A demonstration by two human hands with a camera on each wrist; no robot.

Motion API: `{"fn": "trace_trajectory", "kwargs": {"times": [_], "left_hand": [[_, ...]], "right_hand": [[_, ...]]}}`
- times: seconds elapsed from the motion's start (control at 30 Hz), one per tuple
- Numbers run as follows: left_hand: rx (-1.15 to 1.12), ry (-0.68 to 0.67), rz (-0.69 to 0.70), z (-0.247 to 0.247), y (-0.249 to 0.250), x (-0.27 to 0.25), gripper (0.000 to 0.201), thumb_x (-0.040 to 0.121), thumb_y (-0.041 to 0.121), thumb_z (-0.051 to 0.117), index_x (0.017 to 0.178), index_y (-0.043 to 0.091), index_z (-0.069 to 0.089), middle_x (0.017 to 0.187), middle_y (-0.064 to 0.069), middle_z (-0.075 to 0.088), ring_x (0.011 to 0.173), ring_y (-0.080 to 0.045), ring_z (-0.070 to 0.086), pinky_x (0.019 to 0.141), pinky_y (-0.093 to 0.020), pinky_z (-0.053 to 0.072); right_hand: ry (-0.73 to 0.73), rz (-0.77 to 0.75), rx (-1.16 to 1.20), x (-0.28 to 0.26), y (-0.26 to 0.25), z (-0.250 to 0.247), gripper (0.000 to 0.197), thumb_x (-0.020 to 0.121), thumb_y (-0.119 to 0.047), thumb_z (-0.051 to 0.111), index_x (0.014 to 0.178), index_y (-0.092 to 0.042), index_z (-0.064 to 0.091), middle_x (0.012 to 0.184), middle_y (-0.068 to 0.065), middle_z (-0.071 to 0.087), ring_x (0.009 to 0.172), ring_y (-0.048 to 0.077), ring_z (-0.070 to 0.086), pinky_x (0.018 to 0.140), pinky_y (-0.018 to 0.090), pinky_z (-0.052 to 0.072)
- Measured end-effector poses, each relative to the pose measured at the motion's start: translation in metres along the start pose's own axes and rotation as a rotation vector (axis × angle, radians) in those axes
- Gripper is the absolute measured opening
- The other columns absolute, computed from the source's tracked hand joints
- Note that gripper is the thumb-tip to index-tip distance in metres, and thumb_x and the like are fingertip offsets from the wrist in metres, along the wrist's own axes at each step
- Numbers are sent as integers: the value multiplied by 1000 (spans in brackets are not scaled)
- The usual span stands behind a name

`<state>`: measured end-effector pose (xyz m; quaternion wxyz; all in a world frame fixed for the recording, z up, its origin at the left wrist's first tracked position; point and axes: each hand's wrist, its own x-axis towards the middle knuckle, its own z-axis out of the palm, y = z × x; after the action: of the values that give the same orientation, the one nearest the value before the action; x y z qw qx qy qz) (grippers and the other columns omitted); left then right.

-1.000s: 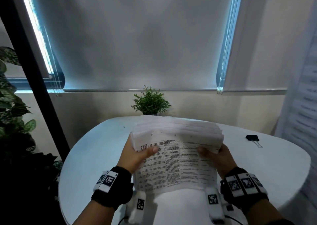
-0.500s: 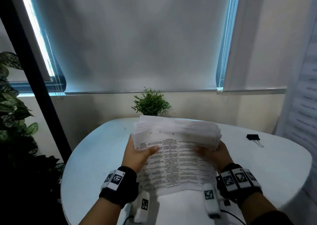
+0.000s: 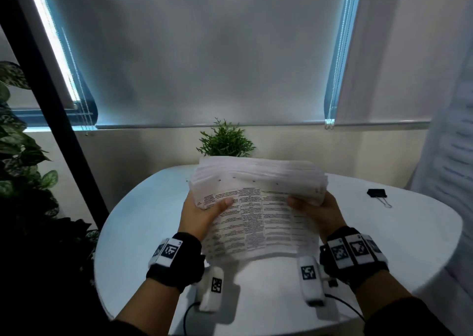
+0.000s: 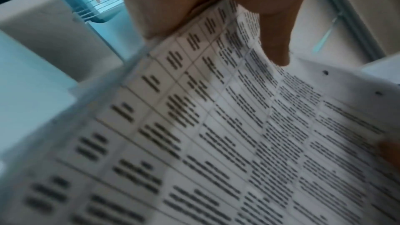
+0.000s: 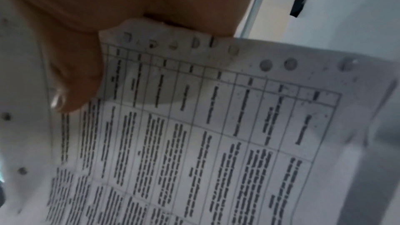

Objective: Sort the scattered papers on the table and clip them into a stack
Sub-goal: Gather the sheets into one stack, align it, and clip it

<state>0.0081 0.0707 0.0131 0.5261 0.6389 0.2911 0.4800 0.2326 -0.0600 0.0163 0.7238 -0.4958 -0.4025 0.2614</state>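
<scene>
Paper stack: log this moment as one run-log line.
left hand: grips paper stack | right hand: grips same stack | stack: held above table, unclipped | binder clip: on table, untouched, right of stack

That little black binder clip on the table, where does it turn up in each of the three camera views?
Head: the black binder clip lies on the white table, right of the paper stack.
Left wrist: not in it.
Right wrist: top right.
Shared landmark: the paper stack, gripped by the left hand and the right hand.
</scene>
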Motion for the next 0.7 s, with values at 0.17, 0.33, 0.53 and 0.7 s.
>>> {"fn": "trace_trajectory", "kwargs": {"times": [0.17,0.33,0.53,0.7], "left_hand": [[-21,-101,-16,-10,-6,-1,103,38,41,90,127,15,47,107,-2,70,99,-16,68,72,-22,56],[64,12,10,9,2,1,75,49,47,87,114,21,59,103,0,72,93,-14,70,83,-40,58],[-63,-22,9,3,5,-2,87,46,35,89,121,32,46,111,5,64,94,-4,65,71,-18,55],[-76,13,14,15,7,-6,69,52,28,93,108,29,52,103,1,69,98,-17,67,69,-21,54]], "right_hand": [[1,-21,-13,-1,9,-14,95,32,-37,94,113,0,60,98,6,72,91,16,68,74,27,55],[70,-31,-58,-2,-1,-1,41,63,-14,86,99,-13,68,86,-5,73,78,2,68,70,24,55],[17,1,-34,-6,3,-22,99,37,-40,91,123,-9,53,112,10,67,101,23,65,80,36,55],[15,13,-41,-10,8,-13,79,38,-34,87,106,1,65,94,11,73,93,27,68,77,39,55]]}}
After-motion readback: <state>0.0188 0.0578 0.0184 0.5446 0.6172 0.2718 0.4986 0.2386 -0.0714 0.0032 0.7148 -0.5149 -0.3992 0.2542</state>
